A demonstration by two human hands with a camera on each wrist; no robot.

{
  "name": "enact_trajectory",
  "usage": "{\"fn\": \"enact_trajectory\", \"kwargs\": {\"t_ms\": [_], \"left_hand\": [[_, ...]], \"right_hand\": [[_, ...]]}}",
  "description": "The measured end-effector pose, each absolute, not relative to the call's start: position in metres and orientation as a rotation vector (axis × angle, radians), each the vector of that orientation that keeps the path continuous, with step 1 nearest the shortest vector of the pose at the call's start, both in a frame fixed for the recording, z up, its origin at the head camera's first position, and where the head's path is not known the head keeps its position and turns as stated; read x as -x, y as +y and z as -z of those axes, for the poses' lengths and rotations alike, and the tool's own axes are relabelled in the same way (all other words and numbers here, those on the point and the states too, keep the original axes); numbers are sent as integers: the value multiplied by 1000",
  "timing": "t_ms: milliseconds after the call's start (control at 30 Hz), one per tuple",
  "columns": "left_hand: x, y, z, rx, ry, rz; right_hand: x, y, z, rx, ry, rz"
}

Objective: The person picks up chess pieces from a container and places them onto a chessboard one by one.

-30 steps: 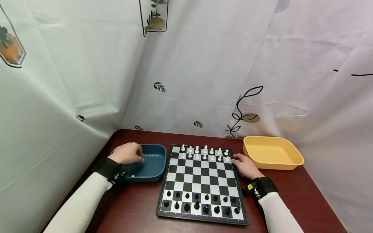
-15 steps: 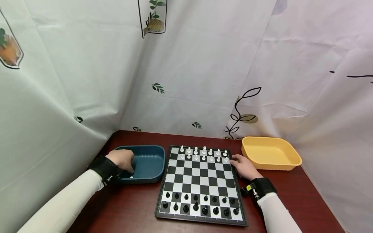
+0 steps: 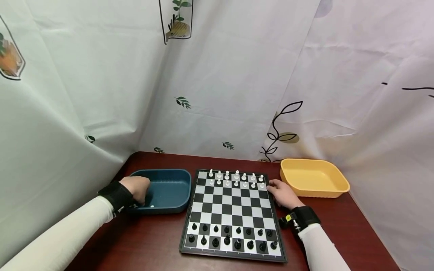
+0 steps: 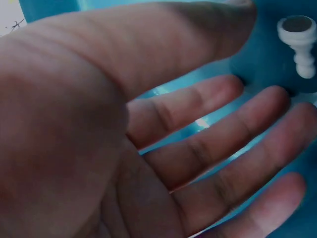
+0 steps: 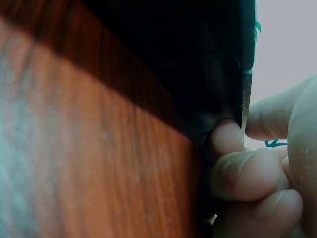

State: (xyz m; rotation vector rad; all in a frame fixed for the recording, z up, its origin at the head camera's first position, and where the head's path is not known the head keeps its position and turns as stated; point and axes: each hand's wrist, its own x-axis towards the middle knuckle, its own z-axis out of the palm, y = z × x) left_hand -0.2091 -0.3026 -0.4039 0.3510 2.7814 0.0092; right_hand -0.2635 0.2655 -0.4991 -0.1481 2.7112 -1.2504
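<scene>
White pawn lies in our blue tray just off the spread, empty fingers of our left hand, while our right hand curls against the chessboard's edge, seemingly steadying it.

I sit at a dark red-brown wooden worktop with a glossy surface. Pale sheeting hangs on three sides and encloses the worktop; it creases where the panels meet in the far left corner. The sheeting carries printed motifs: small green leaf sprigs, a potted-plant drawing at the top, and a black line-drawn branch with an olive leaf to the right. Lighting is even and diffuse, producing a soft sheen on the worktop and faint shadows along the folds.
</scene>
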Motion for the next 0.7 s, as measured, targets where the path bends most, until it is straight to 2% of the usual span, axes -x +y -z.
{"fn": "enact_trajectory", "kwargs": {"t_ms": [700], "left_hand": [[202,-307,409,-476,2717,-76]], "right_hand": [[268,268,507,138,2711,1253]]}}
